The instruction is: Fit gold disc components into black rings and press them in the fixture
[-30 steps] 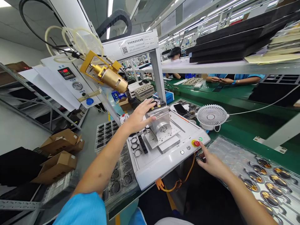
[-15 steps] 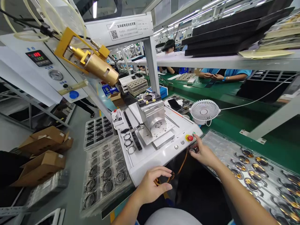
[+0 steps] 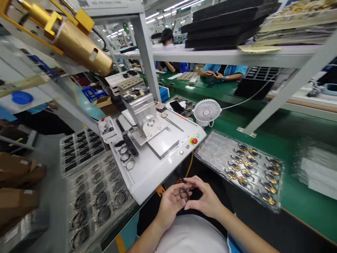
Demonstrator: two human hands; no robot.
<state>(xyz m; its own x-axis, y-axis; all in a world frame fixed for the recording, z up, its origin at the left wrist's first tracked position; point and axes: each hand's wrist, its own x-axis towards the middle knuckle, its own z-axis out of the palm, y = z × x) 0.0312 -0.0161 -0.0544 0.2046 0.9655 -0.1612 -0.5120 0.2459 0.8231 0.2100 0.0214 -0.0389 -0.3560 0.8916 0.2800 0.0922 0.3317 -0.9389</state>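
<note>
A thin dark metal ring [image 3: 184, 194] is held upright between my hands, low in front of my body. My left hand [image 3: 170, 202] is closed round its left side, the thumb along the lower edge. My right hand [image 3: 206, 198] pinches at the opposite side with thumb and forefinger; its exact contact is partly hidden. Beyond them stands a white bench machine [image 3: 168, 161] with a red stop button [image 3: 194, 141] and a silver fixture block [image 3: 143, 112]. Several thin rings [image 3: 130, 164] lie on the machine's left side.
To the right, a clear tray [image 3: 210, 151] bears rows of dark parts with amber centres. Another clear tray [image 3: 89, 189] with round parts sits left. A gold cylinder [image 3: 84, 47] overhangs the upper left. A white fan [image 3: 207, 111] and tweezers [image 3: 173, 123] are behind.
My right hand has left the button area and come down beside my left, where the ring is now held. The view has swung right. The fixture block sits further back on the machine.
</note>
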